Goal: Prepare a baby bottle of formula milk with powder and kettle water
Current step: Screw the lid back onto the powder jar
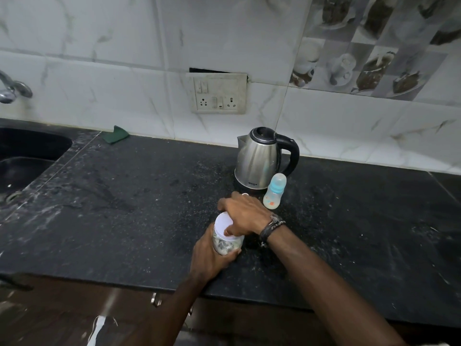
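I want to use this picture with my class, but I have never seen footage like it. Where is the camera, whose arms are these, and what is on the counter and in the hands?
There is no machine here. A person wears one camera on the head, looking down at their own hands. On the black speckled stone counter stand a steel electric kettle with a black handle and a small clear baby bottle with a blue collar, its cap on. The left hand grips a clear jar of pale powder; the right hand sits on its white lid. A dark sink lies at the left.
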The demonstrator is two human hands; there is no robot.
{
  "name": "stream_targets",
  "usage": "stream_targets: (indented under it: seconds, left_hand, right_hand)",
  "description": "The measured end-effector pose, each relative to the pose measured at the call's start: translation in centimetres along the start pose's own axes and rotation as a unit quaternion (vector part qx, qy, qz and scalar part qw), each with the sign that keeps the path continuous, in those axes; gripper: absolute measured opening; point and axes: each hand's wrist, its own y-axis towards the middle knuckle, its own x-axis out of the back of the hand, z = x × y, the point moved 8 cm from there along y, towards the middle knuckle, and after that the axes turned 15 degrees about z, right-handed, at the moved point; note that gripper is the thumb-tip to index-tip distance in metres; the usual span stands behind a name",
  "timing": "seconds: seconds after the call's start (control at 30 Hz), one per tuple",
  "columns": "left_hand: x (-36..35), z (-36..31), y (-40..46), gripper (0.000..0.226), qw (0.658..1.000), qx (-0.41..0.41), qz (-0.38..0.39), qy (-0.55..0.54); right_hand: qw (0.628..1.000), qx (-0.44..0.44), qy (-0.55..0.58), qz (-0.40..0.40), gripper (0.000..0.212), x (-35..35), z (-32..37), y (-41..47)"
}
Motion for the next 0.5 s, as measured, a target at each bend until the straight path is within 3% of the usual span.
stream_targets:
  seconds: [0.1,0.3,0.5]
  left_hand:
    - [-0.2,0.1,0.1,0.096,1.000,0.015,0.002,0.009]
    - [-0.2,0.3,0.2,0.101,1.000,0.015,-0.007,0.004]
    - [-0.5,1.2,0.2,0.108,0.999,0.045,-0.011,0.005]
  right_hand:
    - [0.996,0.022,-0.042,0.070,0.076,-1.8,0.8,0.8]
    - [0.997,-0.015,-0.076,-0.019,0.052,-1.8,0.8,1.1]
    - [0.997,0.009,-0.048,-0.058,0.052,-1.4,0.4,1.0]
